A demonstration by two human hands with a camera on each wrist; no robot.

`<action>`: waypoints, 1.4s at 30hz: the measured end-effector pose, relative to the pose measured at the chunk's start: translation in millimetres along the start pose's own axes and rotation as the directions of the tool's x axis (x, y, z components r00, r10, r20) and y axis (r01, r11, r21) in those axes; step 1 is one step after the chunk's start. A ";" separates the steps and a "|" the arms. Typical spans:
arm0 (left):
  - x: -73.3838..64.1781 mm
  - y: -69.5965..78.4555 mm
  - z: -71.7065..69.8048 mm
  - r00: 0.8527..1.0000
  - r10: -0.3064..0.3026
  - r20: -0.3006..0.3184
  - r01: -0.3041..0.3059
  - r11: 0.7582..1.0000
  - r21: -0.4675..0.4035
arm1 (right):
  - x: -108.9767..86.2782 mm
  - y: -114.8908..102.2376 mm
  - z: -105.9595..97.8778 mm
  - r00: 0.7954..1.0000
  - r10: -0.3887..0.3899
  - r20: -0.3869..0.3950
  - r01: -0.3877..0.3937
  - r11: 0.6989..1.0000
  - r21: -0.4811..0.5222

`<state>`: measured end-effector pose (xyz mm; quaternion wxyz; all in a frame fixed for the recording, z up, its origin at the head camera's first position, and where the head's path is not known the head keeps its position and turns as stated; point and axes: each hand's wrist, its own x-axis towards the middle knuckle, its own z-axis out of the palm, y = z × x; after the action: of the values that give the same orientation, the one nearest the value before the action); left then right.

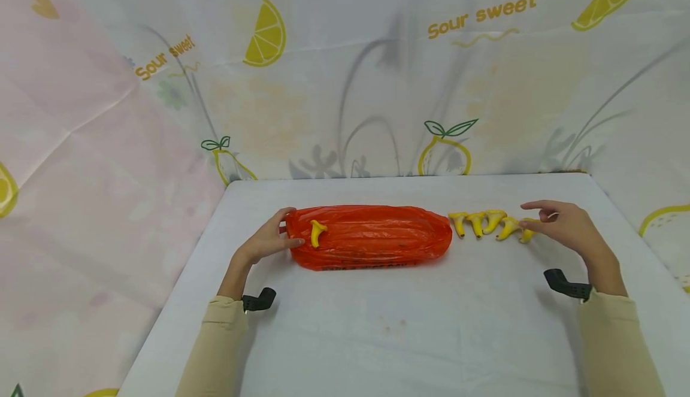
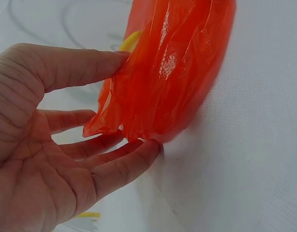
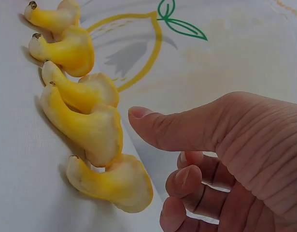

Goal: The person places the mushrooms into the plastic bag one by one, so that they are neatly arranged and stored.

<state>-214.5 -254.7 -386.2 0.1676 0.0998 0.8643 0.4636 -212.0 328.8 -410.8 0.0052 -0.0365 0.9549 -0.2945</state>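
A red plastic bag (image 1: 372,238) lies flattened lengthwise on the white table. My left hand (image 1: 268,238) grips its left end, thumb on the near side and fingers at the crumpled edge, as the left wrist view shows of the bag (image 2: 172,72). On the bag near the thumb rests one yellow mushroom (image 1: 317,233), trumpet-shaped like a chanterelle. Several more mushrooms (image 3: 83,118) lie in a row right of the bag. My right hand (image 1: 563,226) hovers at the row's right end, fingers loosely bent and holding nothing, its thumb close to the nearest mushrooms (image 3: 114,183).
The white table (image 1: 409,331) reaches back to a hanging cloth (image 1: 334,85) printed with lemons and words. A dark wrist mount (image 1: 260,299) sits on the left wrist, another mount (image 1: 567,284) on the right. Small brownish spots mark the table in front.
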 end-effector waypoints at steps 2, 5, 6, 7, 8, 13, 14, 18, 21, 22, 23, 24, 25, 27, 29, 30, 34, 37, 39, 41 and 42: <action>5.7 -10.4 0.4 1.000 -0.002 -0.007 0.002 1.000 0.006 | -0.1 3.1 -0.1 1.000 0.005 -0.004 -0.005 1.000 0.003; 14.7 -27.6 0.4 1.000 0.001 -0.018 0.000 1.000 0.021 | -0.6 6.6 1.0 1.000 0.016 -0.006 -0.016 1.000 0.015; 17.4 -33.1 0.3 1.000 0.000 -0.024 0.001 1.000 0.025 | -0.7 7.7 0.9 1.000 0.020 0.000 -0.020 1.000 0.019; 20.3 -38.9 0.1 1.000 -0.002 -0.030 0.003 1.000 0.028 | -0.7 8.5 0.9 1.000 0.023 0.005 -0.023 1.000 0.020; 20.3 -39.6 0.0 0.999 -0.002 -0.033 0.003 1.000 0.029 | -0.8 9.0 0.9 1.000 0.026 0.008 -0.026 0.999 0.020; 21.9 -41.0 1.3 0.999 -0.013 -0.039 0.015 0.999 0.038 | -1.6 10.6 -0.3 1.000 0.024 0.002 -0.024 1.000 0.014; 22.2 -41.1 1.7 0.999 -0.013 -0.036 0.014 0.999 0.041 | -1.9 11.0 -0.4 1.000 0.022 -0.001 -0.022 1.000 0.012; 21.4 -40.1 2.6 0.999 -0.024 -0.036 0.026 0.999 0.042 | -2.1 13.1 0.0 1.000 0.020 -0.006 -0.020 1.000 -0.003; 20.2 -38.8 1.7 0.999 -0.023 -0.039 0.025 0.999 0.044 | -1.7 14.3 0.7 1.000 0.020 -0.010 -0.020 1.000 -0.010; 20.1 -38.3 1.4 0.999 -0.020 -0.038 0.022 0.999 0.045 | -1.8 14.4 0.7 1.000 0.020 -0.012 -0.021 1.000 -0.012; 19.9 -37.8 1.1 0.999 -0.018 -0.038 0.019 0.999 0.048 | -1.9 14.1 0.7 1.000 0.020 -0.015 -0.021 1.000 -0.014; 19.5 -37.0 0.9 0.999 -0.016 -0.037 0.018 0.999 0.048 | -2.1 13.9 0.7 1.000 0.020 -0.018 -0.021 1.000 -0.017; 19.0 -35.5 0.9 0.999 -0.015 -0.036 0.016 0.999 0.050 | -2.4 13.8 0.4 1.000 0.021 -0.020 -0.022 1.000 -0.018; 16.7 -30.2 1.2 0.999 -0.016 -0.033 0.018 0.999 0.046 | -2.9 13.8 -0.1 0.999 0.020 -0.025 -0.021 1.000 -0.022; 11.9 -21.3 1.7 0.999 -0.022 -0.028 0.023 0.999 0.037 | -3.3 14.3 -0.6 0.999 0.019 -0.027 -0.020 0.999 -0.025; 9.3 -16.0 2.0 0.999 -0.024 -0.025 0.025 0.999 0.034 | -3.4 14.8 -0.6 0.999 0.019 -0.026 -0.019 0.999 -0.027; -1.1 2.1 2.6 0.999 -0.030 -0.018 0.031 0.999 0.033 | -3.5 15.8 0.3 0.999 0.018 -0.033 -0.019 0.999 -0.034; -5.1 8.1 2.9 0.999 -0.029 -0.017 0.030 0.999 0.037 | -3.6 16.4 0.8 0.999 0.018 -0.038 -0.020 0.999 -0.041; -6.2 9.6 2.9 1.000 -0.027 -0.016 0.028 0.999 0.037 | -3.3 17.1 0.8 0.999 0.020 -0.037 -0.022 0.999 -0.046; -6.7 10.2 2.7 1.000 -0.024 -0.014 0.024 0.999 0.036 | -3.3 17.3 0.9 0.999 0.027 -0.037 -0.029 0.998 -0.051; -6.7 10.3 2.5 1.000 -0.023 -0.014 0.024 0.999 0.034 | -3.2 17.3 1.0 0.999 0.031 -0.036 -0.032 0.998 -0.053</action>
<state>-207.1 -249.3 -377.6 0.1656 0.0894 0.8744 0.4473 -210.0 342.7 -421.4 -0.0080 -0.0164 0.9629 -0.2694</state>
